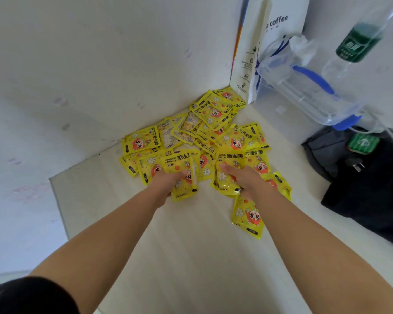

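Observation:
Several yellow hand-warmer packets (213, 123) lie heaped in the corner of a pale wooden table (191, 257), against the white wall. My left hand (166, 180) grips a small stack of these packets (182, 168) at the near left of the heap. My right hand (243, 177) holds another stack of packets (229, 164) just to the right. Under my right forearm a single packet (247, 218) lies apart from the heap, nearer to me.
A white paper coffee bag (272, 41) stands in the far corner. Right of it lies a clear plastic box with blue clips (304, 87) and a water bottle with a green label (359, 41). A dark bag (368, 177) with a plug on it occupies the right side.

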